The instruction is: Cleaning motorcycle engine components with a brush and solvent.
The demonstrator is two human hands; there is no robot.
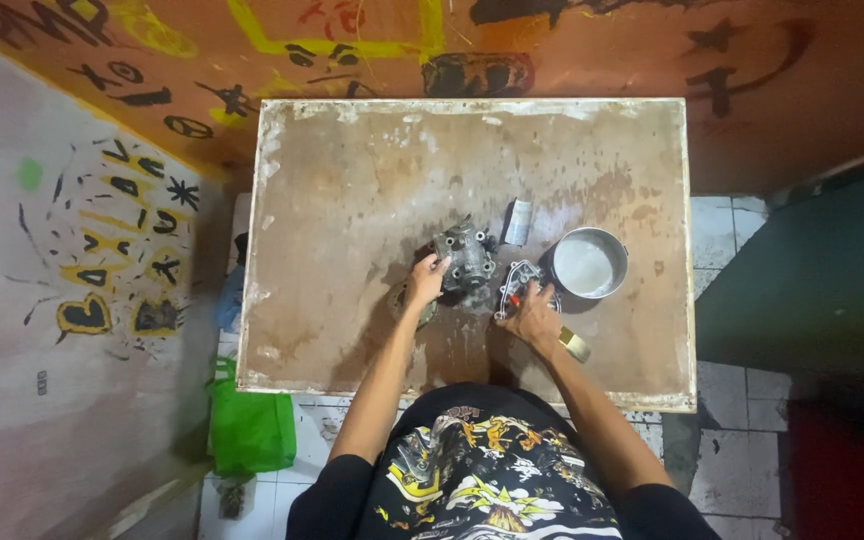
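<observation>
Both hands are at work on the worktop [352, 200]: my left hand [426, 278] rests its fingers on the side of a grey metal engine part [466, 258] near the middle, while my right hand [532, 316] is closed on a small red-tipped tool [515, 297] over a flat metal plate [522, 278]. Just right of that sits a round metal pot [590, 263], with a small silver packet [518, 222] behind.
</observation>
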